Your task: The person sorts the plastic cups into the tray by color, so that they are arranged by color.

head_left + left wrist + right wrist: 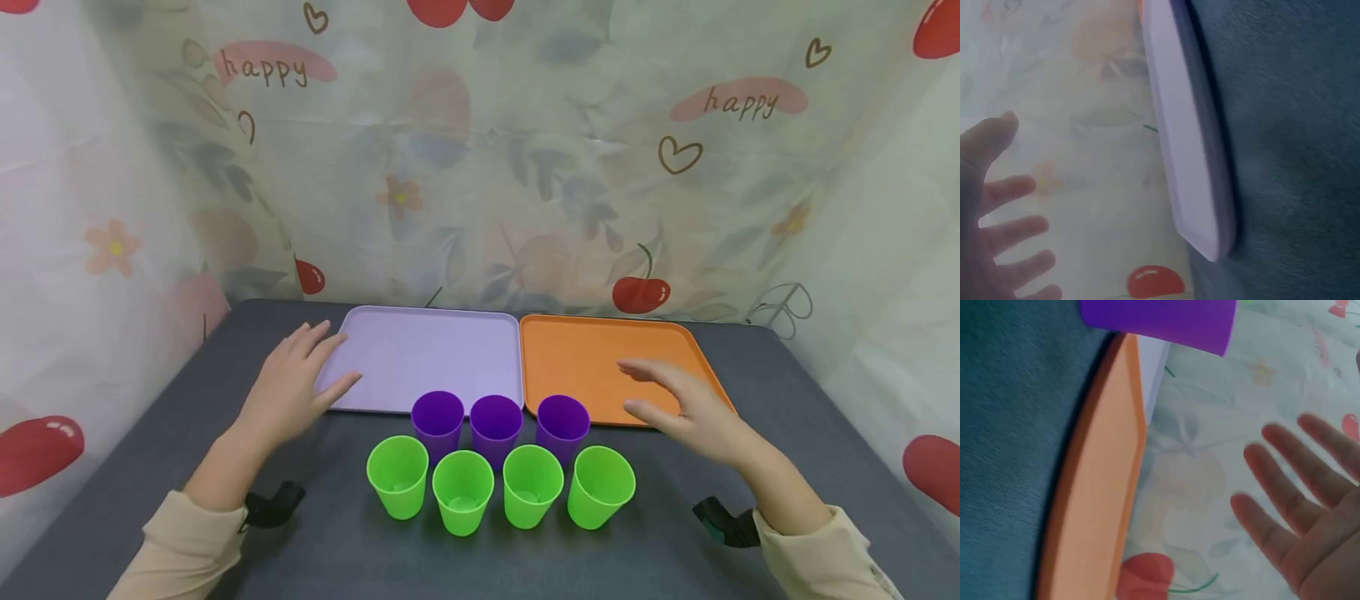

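Observation:
My left hand (288, 387) is held over the left edge of the lilac tray (431, 358), fingers spread and holding nothing. Over the right part of the orange tray (600, 358) is my right hand (693, 412), its fingers apart and empty. Between the hands, in front of the trays, stand three purple cups (497, 427) in a row. Nearer to me is a row of several green cups (462, 492), all upright with their mouths up. The left wrist view shows my left hand (1007, 219) beside the lilac tray (1188, 137); the right wrist view shows my right hand (1304, 506) with straight fingers.
The dark table (375, 567) reaches to a patterned cloth (487, 167) hung behind and at both sides. A thin cable (783, 308) lies at the back right corner. Black straps (276, 504) are at both wrists.

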Demonstrator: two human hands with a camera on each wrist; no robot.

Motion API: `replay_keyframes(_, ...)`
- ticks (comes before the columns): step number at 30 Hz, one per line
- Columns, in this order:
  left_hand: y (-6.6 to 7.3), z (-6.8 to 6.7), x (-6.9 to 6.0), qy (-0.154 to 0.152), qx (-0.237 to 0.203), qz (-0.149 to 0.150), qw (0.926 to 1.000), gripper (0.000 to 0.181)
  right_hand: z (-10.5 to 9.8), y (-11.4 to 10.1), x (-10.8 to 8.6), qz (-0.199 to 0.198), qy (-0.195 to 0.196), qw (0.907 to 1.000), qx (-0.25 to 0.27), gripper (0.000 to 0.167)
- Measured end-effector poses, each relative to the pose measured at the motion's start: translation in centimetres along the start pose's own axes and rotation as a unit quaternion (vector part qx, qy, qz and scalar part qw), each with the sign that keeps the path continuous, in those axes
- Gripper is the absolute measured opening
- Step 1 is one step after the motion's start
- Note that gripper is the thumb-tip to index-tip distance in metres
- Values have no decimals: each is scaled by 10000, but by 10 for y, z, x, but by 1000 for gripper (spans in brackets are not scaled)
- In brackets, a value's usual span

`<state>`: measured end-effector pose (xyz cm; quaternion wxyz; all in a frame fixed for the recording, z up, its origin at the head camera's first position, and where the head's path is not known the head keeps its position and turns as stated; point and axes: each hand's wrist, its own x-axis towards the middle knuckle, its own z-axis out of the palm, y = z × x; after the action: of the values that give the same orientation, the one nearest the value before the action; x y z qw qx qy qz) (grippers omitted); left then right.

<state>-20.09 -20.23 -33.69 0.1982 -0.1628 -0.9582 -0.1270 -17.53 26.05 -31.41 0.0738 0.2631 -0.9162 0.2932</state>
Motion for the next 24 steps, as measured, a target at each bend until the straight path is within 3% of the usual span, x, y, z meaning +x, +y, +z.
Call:
replay_keyframes(4, -15, 9, -4, -439, -816, -149, 9956, 49, 7, 11, -10, -173, -344, 9975, 586, 39)
replay_keyframes(9, -35, 22, -6, -792, -1816, -318, 9797, 43, 16, 19, -17, -358, -744, 9876, 1335, 41)
replay_keyframes(14, -49, 30, -8, -884, -2133, -537, 9715, 41, 22, 21, -22, -545, -870, 9818, 1596, 42)
replay_keyframes(24, -70, 46, -6, -1108, -2353, -929, 9611, 38, 26, 23, -26, -398, -1024, 9788, 1728, 43)
